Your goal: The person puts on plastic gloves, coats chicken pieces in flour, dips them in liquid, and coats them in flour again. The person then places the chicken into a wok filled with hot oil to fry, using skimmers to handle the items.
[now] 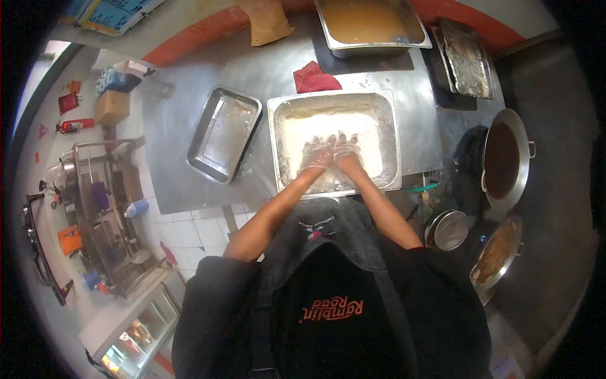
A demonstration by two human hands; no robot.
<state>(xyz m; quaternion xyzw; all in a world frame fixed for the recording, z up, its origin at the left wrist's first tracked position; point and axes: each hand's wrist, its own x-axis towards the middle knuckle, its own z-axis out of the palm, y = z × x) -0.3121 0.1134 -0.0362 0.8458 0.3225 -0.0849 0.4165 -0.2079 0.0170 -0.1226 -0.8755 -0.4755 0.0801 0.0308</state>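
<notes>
Both of my hands are in clear plastic gloves inside a deep metal pan (273,136) of white flour-like powder (365,131). My left hand (318,154) lies on the powder with its fingers stretched forward. Close beside it, my right hand (345,149) also rests on the powder, fingers extended and a little apart. Nothing shows in either hand's grip, though any small pieces under the palms are hidden. Powder is smeared along the pan's inner walls.
A shallow metal tray (222,136) sits left on the steel table (170,183). Behind the pan are a red cloth (315,78) and a pan of brownish liquid (369,22). To the right stand a wok of dark liquid (503,158), another wok (495,256) and strainers (451,230).
</notes>
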